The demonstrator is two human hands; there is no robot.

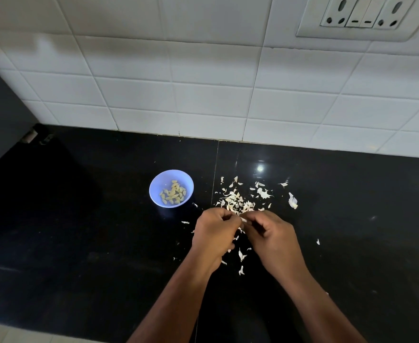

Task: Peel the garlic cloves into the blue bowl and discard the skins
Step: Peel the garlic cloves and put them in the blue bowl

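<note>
We look down on a glossy black table (104, 243) that meets a white tiled wall (178, 82) at its far edge. Near the middle, two bare hands come together just above the surface. The left hand (213, 233) and the right hand (272, 236) both have their fingers (260, 225) curled inward, and together they pinch a small pale piece of garlic (243, 219) between their tips. It is too small and too hidden for us to tell its long axis or which way it points.

Just beyond the hands lies a loose heap of papery white garlic skins (238, 201), with scattered flakes trailing nearer, between the wrists. To the right of the heap sits one larger pale garlic piece (292, 201), its long axis running roughly near to far.

To the left of the heap stands a small blue bowl (159, 180), upright, holding a cluster of yellowish peeled cloves (173, 195) that lie at mixed angles.

A white socket panel (366, 14) is on the wall at far right.
</note>
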